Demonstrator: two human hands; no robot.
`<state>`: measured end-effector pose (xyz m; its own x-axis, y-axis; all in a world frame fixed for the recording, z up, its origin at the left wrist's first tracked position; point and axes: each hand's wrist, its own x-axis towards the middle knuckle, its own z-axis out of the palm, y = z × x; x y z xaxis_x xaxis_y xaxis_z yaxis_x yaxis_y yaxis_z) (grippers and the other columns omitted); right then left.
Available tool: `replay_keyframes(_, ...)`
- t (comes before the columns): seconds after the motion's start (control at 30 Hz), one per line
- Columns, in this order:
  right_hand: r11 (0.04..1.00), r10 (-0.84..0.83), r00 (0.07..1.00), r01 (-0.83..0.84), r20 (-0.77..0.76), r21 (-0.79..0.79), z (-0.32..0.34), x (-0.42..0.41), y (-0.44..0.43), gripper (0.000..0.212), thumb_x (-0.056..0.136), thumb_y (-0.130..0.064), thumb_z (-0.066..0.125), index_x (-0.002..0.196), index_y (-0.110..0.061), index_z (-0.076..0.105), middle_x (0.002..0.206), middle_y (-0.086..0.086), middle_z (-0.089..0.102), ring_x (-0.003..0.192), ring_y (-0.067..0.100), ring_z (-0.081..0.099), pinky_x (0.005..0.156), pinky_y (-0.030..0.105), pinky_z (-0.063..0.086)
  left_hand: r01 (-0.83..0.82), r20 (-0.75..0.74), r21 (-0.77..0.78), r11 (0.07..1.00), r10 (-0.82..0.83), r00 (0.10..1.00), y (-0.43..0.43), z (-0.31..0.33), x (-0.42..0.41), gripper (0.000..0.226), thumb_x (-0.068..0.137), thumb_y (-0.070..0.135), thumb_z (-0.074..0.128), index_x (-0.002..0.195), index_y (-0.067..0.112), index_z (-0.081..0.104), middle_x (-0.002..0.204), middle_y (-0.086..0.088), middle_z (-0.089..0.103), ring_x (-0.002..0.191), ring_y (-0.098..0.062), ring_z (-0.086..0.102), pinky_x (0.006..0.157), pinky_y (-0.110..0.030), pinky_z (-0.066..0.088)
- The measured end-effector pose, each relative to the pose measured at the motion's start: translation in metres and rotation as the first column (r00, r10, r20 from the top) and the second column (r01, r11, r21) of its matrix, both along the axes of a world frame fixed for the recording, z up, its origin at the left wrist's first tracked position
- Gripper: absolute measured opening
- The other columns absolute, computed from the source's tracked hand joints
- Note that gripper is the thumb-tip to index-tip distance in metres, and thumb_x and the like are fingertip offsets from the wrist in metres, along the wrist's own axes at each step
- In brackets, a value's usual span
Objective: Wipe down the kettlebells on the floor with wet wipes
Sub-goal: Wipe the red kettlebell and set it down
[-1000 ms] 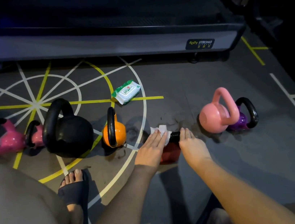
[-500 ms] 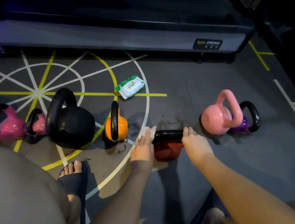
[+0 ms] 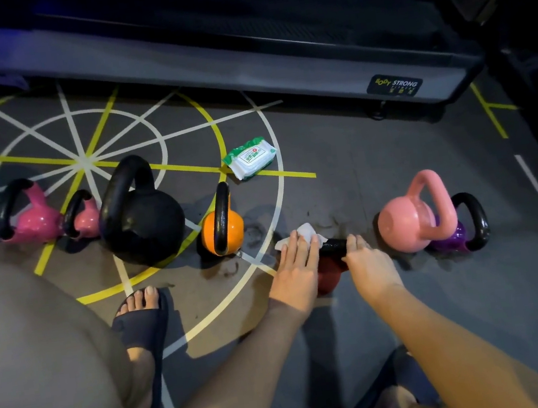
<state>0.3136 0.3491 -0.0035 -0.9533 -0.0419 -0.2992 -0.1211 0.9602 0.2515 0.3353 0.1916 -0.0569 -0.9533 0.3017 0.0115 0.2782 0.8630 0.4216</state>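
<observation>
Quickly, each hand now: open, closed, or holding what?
Left hand: open, flat fingers pressing the wet wipe on the red kettlebell.
Right hand: on its handle; grip cannot be told.

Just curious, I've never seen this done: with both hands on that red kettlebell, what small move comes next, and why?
Probably slide the left hand and its wet wipe rightward along the black handle of the red kettlebell. That stretch shows bare between the hands, and the right hand steadies its other end.
</observation>
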Motion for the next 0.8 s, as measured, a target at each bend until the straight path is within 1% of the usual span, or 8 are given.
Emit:
replay_keyframes(0.13,1.000,-0.006,1.000,0.006,-0.005,-0.017,-0.001,0.002,0.000,0.049,0.099,-0.012,0.053,0.143,-0.002,0.034,0.137,0.010,0.052,0.117,0.023,0.062,0.083,0.031,0.052,0.081,-0.019,-0.043,0.996,-0.082,0.996,0.000,0.001,0.002,0.091,0.067,0.001,0.081,0.148,0.002,0.042,0.151,-0.020,0.047,0.144,-0.040,0.039,0.115,-0.051,0.038)
replay_keyframes(0.23,1.000,-0.007,1.000,0.007,-0.009,-0.015,-0.002,0.002,0.000,0.051,0.099,-0.012,0.054,0.144,-0.002,0.032,0.140,0.010,0.050,0.119,0.023,0.061,0.083,0.031,0.052,0.108,-0.091,-0.009,0.994,-0.108,0.990,-0.004,0.001,-0.001,0.079,0.067,-0.008,0.074,0.143,0.004,0.054,0.149,-0.017,0.052,0.141,-0.036,0.045,0.114,-0.046,0.037)
replay_keyframes(0.33,0.999,-0.031,0.999,0.031,-0.006,-0.026,-0.002,0.002,0.000,0.054,0.097,-0.012,0.057,0.144,-0.001,0.033,0.138,0.010,0.052,0.115,0.024,0.063,0.080,0.032,0.052,0.143,-0.142,0.013,0.990,-0.140,0.980,-0.012,0.007,-0.003,0.062,0.075,-0.002,0.040,0.128,0.011,0.069,0.132,-0.008,0.067,0.128,-0.025,0.060,0.097,-0.030,0.053)
replay_keyframes(0.4,0.999,-0.033,0.999,0.032,-0.005,-0.030,-0.002,0.002,-0.001,0.054,0.096,-0.011,0.058,0.144,-0.002,0.034,0.138,0.009,0.052,0.114,0.024,0.063,0.080,0.032,0.052,0.108,-0.156,0.002,0.994,-0.106,0.982,-0.016,0.010,-0.004,0.062,0.070,-0.001,0.042,0.121,0.016,0.074,0.125,-0.003,0.071,0.119,-0.018,0.066,0.079,-0.020,0.056)
replay_keyframes(0.47,0.999,-0.034,0.999,0.034,-0.005,-0.036,-0.001,0.002,-0.001,0.053,0.097,-0.011,0.057,0.144,-0.002,0.034,0.138,0.009,0.052,0.114,0.024,0.064,0.080,0.032,0.053,0.082,-0.161,0.033,0.996,-0.076,0.984,-0.014,0.011,-0.004,0.063,0.066,-0.004,0.047,0.119,0.015,0.075,0.123,-0.004,0.072,0.115,-0.018,0.068,0.073,-0.019,0.056)
replay_keyframes(0.53,0.999,-0.032,0.999,0.032,-0.004,-0.041,-0.001,0.002,0.000,0.051,0.098,-0.011,0.056,0.144,-0.002,0.035,0.140,0.010,0.051,0.115,0.025,0.063,0.081,0.033,0.053,0.014,-0.144,0.088,0.996,-0.001,0.990,-0.011,0.007,-0.004,0.063,0.074,-0.005,0.039,0.124,0.012,0.072,0.127,-0.007,0.070,0.119,-0.021,0.066,0.076,-0.023,0.059)
replay_keyframes(0.67,0.995,-0.042,0.999,0.041,-0.008,-0.087,0.000,0.003,0.000,0.048,0.104,-0.022,0.047,0.145,-0.001,0.034,0.145,0.012,0.048,0.118,0.029,0.061,0.084,0.036,0.050,-0.199,0.021,0.217,0.956,0.200,0.980,-0.017,-0.002,-0.004,0.069,0.089,-0.012,0.051,0.151,0.016,0.046,0.151,-0.011,0.051,0.142,-0.027,0.046,0.099,-0.037,0.053)
replay_keyframes(0.8,0.994,-0.045,0.999,0.044,-0.003,-0.095,0.001,0.001,-0.001,0.048,0.105,-0.025,0.045,0.146,-0.002,0.032,0.146,0.011,0.047,0.119,0.029,0.060,0.085,0.037,0.049,-0.247,0.101,0.188,0.951,0.232,0.968,-0.017,0.006,-0.010,0.065,0.100,-0.002,0.040,0.158,0.027,0.030,0.162,0.001,0.036,0.145,-0.019,0.041,0.106,-0.030,0.042)
